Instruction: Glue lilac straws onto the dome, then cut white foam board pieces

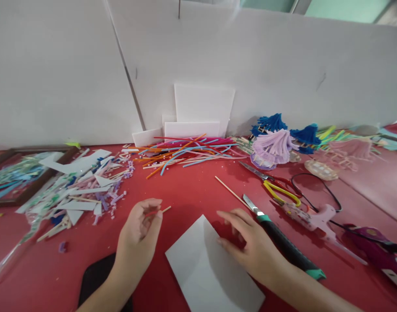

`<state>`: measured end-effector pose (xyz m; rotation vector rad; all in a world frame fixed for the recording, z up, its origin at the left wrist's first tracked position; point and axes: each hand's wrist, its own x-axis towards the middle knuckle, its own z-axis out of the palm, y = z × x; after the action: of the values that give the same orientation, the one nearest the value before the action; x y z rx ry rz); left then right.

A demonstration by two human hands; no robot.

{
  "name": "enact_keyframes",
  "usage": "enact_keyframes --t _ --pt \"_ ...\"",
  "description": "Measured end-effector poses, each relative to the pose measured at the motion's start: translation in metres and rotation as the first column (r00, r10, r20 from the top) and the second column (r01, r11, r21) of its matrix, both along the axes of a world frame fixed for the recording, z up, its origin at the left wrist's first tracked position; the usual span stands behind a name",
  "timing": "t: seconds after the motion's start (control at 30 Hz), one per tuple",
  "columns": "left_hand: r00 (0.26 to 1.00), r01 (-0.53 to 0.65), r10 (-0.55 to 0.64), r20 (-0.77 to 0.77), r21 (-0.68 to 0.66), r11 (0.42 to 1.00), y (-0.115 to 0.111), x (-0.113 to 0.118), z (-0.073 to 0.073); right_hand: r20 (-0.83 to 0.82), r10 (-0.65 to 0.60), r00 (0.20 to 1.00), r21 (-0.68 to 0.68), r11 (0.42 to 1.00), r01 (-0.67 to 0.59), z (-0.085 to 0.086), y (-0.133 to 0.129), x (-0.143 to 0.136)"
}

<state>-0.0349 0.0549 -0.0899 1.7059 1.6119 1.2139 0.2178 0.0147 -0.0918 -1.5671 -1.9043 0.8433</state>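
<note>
My left hand (141, 229) pinches a short thin wooden stick (166, 209) between thumb and fingers, left of a white board (211, 264). Over the right part of that board hovers my right hand (247, 242), its thumb and fingers apart with nothing between them. A longer wooden stick (231, 190) lies on the red table just beyond my right hand, its near end by the blade of a utility knife (283, 242) with a black and green handle.
Offcuts (84, 186) and a brown frame (32, 195) lie left, a black phone-like object (96, 281) near front. Pipe cleaners (185, 151) lie behind; scissors (255, 171), yellow-handled pliers (283, 193), a glue gun (320, 223) and fuzzy roof-shaped models (273, 145) are right.
</note>
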Motion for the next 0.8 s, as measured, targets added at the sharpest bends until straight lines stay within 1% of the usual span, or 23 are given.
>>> enact_keyframes --t 0.03,0.1,0.17,0.2,0.27,0.33,0.4,0.57,0.67,0.73,0.8 --pt "0.997 0.016 -0.015 -0.071 0.018 1.0 0.0 0.0 0.0 0.05 0.026 0.998 0.061 0.998 -0.029 0.001 -0.001 0.001" --pt "0.975 0.05 -0.038 -0.218 0.049 0.998 -0.001 -0.001 -0.001 0.128 0.145 0.981 0.096 0.983 -0.158 0.003 -0.003 0.0" --pt "0.937 0.076 -0.047 -0.347 0.068 0.995 -0.001 -0.002 -0.003 0.207 0.277 0.938 0.073 0.952 -0.298 0.008 -0.004 -0.002" --pt "0.916 0.085 -0.05 -0.398 0.072 0.994 -0.001 -0.003 -0.004 0.248 0.322 0.914 0.058 0.936 -0.346 0.009 -0.005 -0.003" --pt "0.878 0.101 -0.055 -0.476 0.071 0.992 0.0 -0.004 -0.006 0.321 0.367 0.873 0.036 0.917 -0.398 0.012 -0.006 -0.006" --pt "0.847 0.121 -0.068 -0.527 0.067 0.99 0.0 -0.005 -0.008 0.368 0.367 0.854 0.042 0.911 -0.41 0.012 -0.007 -0.008" --pt "0.824 0.145 -0.085 -0.559 0.063 0.987 -0.001 -0.005 -0.008 0.393 0.342 0.853 0.074 0.913 -0.4 0.01 -0.008 -0.009" --pt "0.808 0.208 -0.13 -0.574 0.071 0.976 -0.005 0.0 -0.001 0.425 0.209 0.881 0.164 0.939 -0.302 0.0 -0.005 -0.009" --pt "0.806 0.288 -0.21 -0.553 0.057 0.956 -0.01 0.006 0.005 0.421 0.15 0.894 0.189 0.95 -0.248 -0.003 -0.003 -0.009" --pt "0.8 0.35 -0.278 -0.532 0.038 0.936 -0.014 0.011 0.008 0.407 0.134 0.904 0.203 0.951 -0.232 -0.004 -0.003 -0.009" --pt "0.798 0.396 -0.329 -0.505 0.027 0.918 -0.018 0.016 0.01 0.387 0.141 0.911 0.226 0.944 -0.242 -0.003 -0.003 -0.01"
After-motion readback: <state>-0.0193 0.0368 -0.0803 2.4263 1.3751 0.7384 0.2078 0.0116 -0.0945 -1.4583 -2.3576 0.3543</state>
